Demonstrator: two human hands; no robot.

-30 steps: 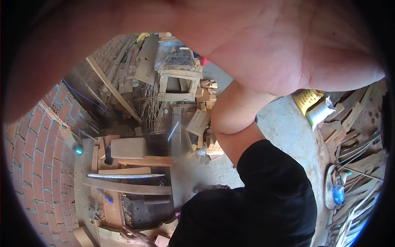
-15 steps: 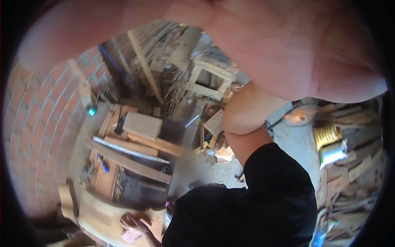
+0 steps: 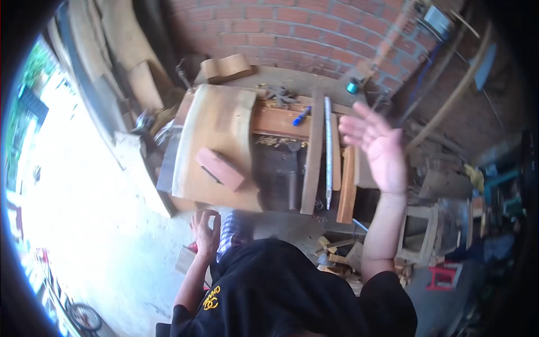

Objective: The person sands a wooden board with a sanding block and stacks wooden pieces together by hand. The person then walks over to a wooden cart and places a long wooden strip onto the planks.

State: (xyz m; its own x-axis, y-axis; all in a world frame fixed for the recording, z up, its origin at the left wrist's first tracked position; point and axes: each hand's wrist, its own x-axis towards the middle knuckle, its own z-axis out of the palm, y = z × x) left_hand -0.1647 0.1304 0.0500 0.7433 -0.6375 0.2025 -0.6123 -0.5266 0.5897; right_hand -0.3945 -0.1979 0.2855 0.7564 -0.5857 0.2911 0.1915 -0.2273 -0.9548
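My right hand (image 3: 377,147) is raised at the right of the worktable, palm in view and fingers spread, holding nothing. My left hand (image 3: 205,231) hangs in front of the table's near edge, its fingers loosely bent with a gap to the thumb and nothing visible in it. Just beyond it lies a broad pale wooden slab (image 3: 224,121) with a natural edge. A reddish wooden block (image 3: 220,169) with a dark slot rests at an angle on that slab, apart from both hands. A long whitish straight strip (image 3: 329,157) and a wooden board (image 3: 313,163) lie left of my right hand.
A blue pen-like object (image 3: 301,116), wood shavings (image 3: 275,141) and a dark-headed tool (image 3: 293,177) lie on the table. Behind stands a brick wall (image 3: 269,33). Large planks (image 3: 106,50) lean at the left. Wood offcuts (image 3: 339,255) and a red stool (image 3: 443,276) are on the floor.
The view has swung left to face the table. My right hand has dropped from close before the camera. My left hand has let go of the reddish block and drawn back off the slab.
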